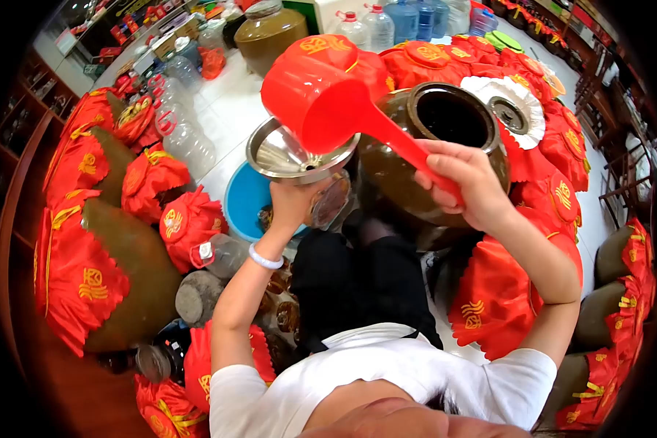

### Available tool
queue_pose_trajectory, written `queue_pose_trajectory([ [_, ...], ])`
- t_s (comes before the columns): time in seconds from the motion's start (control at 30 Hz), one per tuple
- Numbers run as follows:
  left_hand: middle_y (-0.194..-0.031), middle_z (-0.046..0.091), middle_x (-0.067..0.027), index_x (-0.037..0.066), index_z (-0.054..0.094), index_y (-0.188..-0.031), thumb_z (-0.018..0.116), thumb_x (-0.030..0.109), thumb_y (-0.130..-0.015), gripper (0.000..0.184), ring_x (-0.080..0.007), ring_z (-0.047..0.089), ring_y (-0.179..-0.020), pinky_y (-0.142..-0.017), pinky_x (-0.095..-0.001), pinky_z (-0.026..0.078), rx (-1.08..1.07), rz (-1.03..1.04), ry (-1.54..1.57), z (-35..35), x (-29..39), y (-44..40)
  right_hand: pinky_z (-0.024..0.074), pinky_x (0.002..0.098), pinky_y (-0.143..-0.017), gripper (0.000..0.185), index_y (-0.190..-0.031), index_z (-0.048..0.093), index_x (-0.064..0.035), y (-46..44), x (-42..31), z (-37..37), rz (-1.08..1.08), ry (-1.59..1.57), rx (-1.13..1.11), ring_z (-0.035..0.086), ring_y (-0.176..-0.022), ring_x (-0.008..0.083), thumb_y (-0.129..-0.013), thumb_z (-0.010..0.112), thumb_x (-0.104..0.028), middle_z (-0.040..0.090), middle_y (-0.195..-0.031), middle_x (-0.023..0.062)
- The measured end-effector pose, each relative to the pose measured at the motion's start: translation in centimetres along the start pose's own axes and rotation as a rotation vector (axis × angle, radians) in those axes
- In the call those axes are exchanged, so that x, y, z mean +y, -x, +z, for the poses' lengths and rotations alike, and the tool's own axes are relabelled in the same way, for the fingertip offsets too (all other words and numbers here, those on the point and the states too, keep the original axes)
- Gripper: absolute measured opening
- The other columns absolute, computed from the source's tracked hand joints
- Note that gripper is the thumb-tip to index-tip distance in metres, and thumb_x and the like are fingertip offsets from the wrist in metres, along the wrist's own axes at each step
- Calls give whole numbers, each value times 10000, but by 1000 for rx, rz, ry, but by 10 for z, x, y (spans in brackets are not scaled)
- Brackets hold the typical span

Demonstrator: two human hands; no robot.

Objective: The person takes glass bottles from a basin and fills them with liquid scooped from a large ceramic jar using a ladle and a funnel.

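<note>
My right hand (463, 182) is closed round the handle of a red plastic water dipper (306, 95). The dipper is tilted, its cup over a stainless steel funnel (299, 172). Just under the funnel's rim, my left hand (293, 206) is closed, steadying the funnel; its fingertips are partly hidden. Beside that hand a clear bottle (331, 200) shows under the funnel. Behind them a blue basin (244, 197) stands on the floor. To the right is a large brown jar (387, 168) with its dark mouth uncovered.
Red-cloth-covered jars (87, 270) crowd the left, and more covered jars (504, 292) line the right. A white ruffled cover (529, 109) lies behind the uncovered jar. Empty plastic bottles (186, 139) lie on the tiled floor, with large water jugs (379, 28) at the back.
</note>
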State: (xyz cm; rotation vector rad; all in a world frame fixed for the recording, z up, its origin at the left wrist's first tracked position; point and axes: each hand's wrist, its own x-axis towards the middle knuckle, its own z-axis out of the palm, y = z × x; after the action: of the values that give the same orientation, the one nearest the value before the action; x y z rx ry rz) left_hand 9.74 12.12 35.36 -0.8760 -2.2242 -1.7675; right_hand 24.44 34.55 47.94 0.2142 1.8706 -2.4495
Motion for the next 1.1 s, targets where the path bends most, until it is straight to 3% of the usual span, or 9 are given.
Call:
queue_pose_trajectory([
  [0.23, -858, 673, -71, -74, 657, -936, 739, 8, -721, 244, -111, 600, -729, -610, -252, 490, 7, -311, 201, 7, -19, 6, 236, 164, -341, 346, -1183, 459, 35, 10, -55, -102, 17, 0, 262, 382, -436, 33, -871, 515, -101, 562, -775, 85],
  [0.4, -944, 659, -95, -98, 632, -968, 737, -39, -695, 298, -146, 615, -824, -710, -270, 517, 67, -292, 281, 16, -34, 10, 270, 202, -344, 248, -994, 560, 92, -4, -55, -156, 199, 359, 371, 404, -437, 68, -787, 535, -40, 555, -640, 80],
  [0.47, -999, 648, -103, -85, 612, -1004, 737, -43, -688, 342, -160, 612, -868, -746, -283, 511, 33, -275, 260, 18, -38, 9, 300, 222, -379, 155, -801, 632, 60, -30, -39, -170, 144, 737, 367, 415, -427, 65, -733, 524, -28, 541, -570, 32],
  [0.5, -1015, 644, -105, -80, 603, -1019, 739, -40, -686, 362, -163, 611, -877, -757, -291, 508, 39, -227, 241, 19, -37, 9, 403, 279, -423, 181, -799, 649, 61, -54, -28, -187, 168, 1038, 335, 555, -495, 138, -733, 520, -47, 592, -568, 87],
  [0.57, -1023, 638, -105, -71, 588, -1031, 749, -30, -677, 391, -178, 608, -885, -789, -310, 496, 45, -301, 294, 22, -32, 11, 505, 368, -547, 214, -861, 666, 41, -92, -5, -190, 63, 1599, 343, 667, -667, 253, -728, 540, -72, 658, -710, 183],
  [0.63, -1015, 633, -95, -60, 574, -1037, 778, -18, -650, 439, -190, 600, -887, -810, -327, 484, 44, -245, 138, 21, -47, 15, 538, 423, -678, 216, -895, 679, 4, -120, 12, -178, 159, 1797, 373, 675, -819, 317, -740, 561, -89, 667, -859, 209],
  [0.87, -1084, 598, -93, -46, 547, -1083, 804, -15, -637, 515, -194, 585, -934, -806, -335, 483, -22, -262, 91, 5, -50, 17, 546, 392, -755, 234, -986, 700, -170, -241, 98, -231, 266, 2075, 9, 661, -930, 278, -825, 531, -166, 678, -1001, 85],
  [1.0, -1057, 650, -68, -27, 665, -1002, 735, -43, -684, 325, -159, 600, -950, -842, -302, 465, -72, -218, -58, -7, -63, 22, 539, 400, -783, 241, -1019, 690, -153, -274, 125, -234, 261, 2126, -177, 648, -971, 279, -829, 543, -172, 668, -1036, 91],
  [1.1, -1083, 646, -71, -26, 662, -1021, 725, -33, -702, 325, -164, 598, -964, -858, -307, 467, -102, -189, -167, -17, -77, 27, 547, 387, -650, 193, -942, 679, -55, -286, 156, -242, 64, 2121, -205, 676, -797, 267, -813, 558, -131, 683, -903, 123],
])
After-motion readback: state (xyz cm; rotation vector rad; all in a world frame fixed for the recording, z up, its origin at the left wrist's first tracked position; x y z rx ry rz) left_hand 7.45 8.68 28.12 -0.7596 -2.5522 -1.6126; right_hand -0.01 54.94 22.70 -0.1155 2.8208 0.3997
